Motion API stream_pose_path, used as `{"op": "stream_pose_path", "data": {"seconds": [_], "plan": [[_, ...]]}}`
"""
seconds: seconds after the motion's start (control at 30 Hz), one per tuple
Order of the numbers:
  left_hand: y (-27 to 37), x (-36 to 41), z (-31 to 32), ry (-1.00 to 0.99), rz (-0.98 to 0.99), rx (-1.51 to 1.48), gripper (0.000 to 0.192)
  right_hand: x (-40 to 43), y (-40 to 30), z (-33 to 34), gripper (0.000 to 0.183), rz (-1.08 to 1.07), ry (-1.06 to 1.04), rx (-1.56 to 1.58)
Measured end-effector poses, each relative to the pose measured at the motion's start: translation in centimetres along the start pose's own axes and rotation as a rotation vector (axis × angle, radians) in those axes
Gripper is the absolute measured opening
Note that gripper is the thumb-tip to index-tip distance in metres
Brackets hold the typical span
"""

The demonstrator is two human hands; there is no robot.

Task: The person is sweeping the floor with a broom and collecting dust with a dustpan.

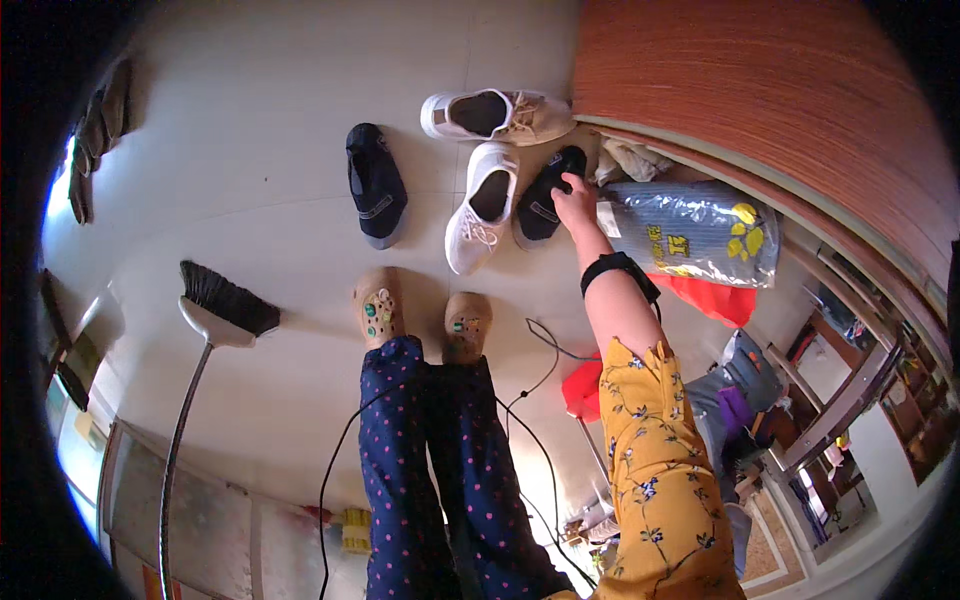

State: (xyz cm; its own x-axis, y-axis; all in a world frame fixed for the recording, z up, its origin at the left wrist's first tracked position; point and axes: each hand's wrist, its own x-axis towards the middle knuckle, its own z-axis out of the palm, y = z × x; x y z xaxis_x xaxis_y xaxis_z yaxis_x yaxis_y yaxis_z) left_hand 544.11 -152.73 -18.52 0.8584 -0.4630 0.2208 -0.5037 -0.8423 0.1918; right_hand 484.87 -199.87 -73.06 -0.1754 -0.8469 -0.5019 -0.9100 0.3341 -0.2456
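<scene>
My right hand (577, 201) reaches down to the floor, with its fingers closed at the heel end of a black slip-on shoe (538, 214). The toe of that shoe points toward me. Just left of it lies a white lace-up sneaker (472, 236). Another sneaker (540, 124), white and beige, rests crosswise beyond, its toe by the wooden panel. Further left is a second black slip-on shoe (384, 211). My left hand is out of view. On the left a broom (232, 304) has its dark bristles at the floor and its handle running out of the bottom edge.
A reddish-brown wooden panel (750, 67) overhangs the upper right. Beside my right arm lies a plastic-wrapped grey textile pack (690, 232) bearing writing, with red material (709, 296) under it. A thin black cable (555, 465) loops around my legs. My beige clogs (382, 311) stand on the tiles.
</scene>
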Motion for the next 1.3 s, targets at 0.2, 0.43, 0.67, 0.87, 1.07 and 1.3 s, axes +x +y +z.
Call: {"op": "stream_pose_path", "data": {"seconds": [0.2,0.43,0.67,0.87,1.07,1.3], "plan": [[0.4,0.6,1.5,0.0,-0.03,0.008,0.035,2.3,-2.1,-0.2,0.023,0.231,0.35,-0.235],[-0.7,-1.4,3.9,0.003,-0.105,-0.039,0.032,9.3,3.4,-4.0,0.034,-0.071,-0.006,-0.614],[-0.1,-0.2,1.6,0.017,-0.097,-0.041,0.03,1.3,0.9,-5.9,0.023,-0.296,0.22,-0.078],[-0.8,-0.1,-1.8,0.04,-0.105,-0.087,0.028,-13.4,-2.4,-15.0,0.025,-0.19,0.487,0.294],[-1.5,-0.3,-2.0,0.014,-0.137,-0.226,0.027,-19.9,4.3,-20.6,0.018,-0.011,0.304,0.331],[-1.1,0.3,-3.2,0.003,-0.234,-0.437,0.025,-28.3,6.4,-28.2,0.019,0.267,0.313,0.67]]}}
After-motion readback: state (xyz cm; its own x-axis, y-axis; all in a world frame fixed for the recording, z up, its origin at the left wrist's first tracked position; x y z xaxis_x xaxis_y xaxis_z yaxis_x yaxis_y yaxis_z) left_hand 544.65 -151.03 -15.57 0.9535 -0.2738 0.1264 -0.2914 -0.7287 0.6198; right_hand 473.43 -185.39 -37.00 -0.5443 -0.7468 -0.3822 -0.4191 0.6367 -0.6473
